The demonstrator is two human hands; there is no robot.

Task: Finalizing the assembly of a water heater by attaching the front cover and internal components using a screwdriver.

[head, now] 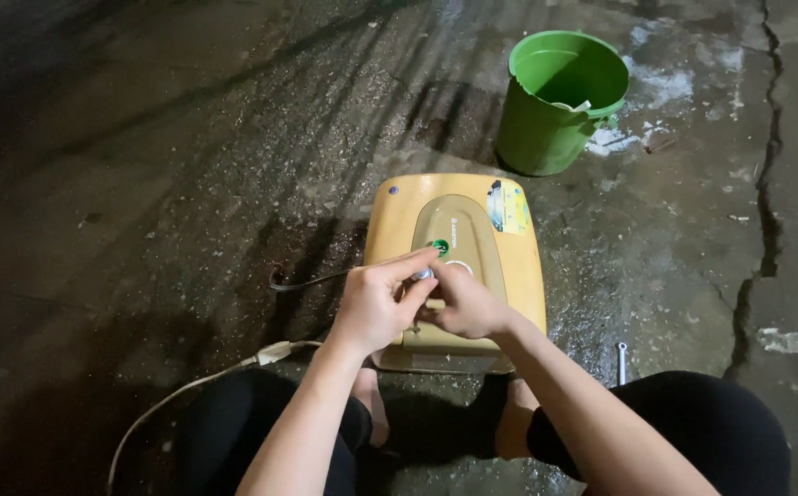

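A yellow box-shaped appliance (500, 266) with a rounded front panel lies flat on the wet concrete floor between my knees. A green round button (439, 245) shows on its panel. My left hand (376, 303) and my right hand (463, 301) meet over the panel's lower half. Their fingers pinch a small silvery part (424, 274) just below the green button. I cannot tell what the part is, because the fingers hide most of it.
A green plastic bucket (546, 129) stands behind the appliance. A white cable with a plug block (270, 352) runs left from the appliance, and a dark cord (303, 280) curls beside it. A small metal tool (621, 360) lies by my right knee. A crack (766, 230) splits the floor at right.
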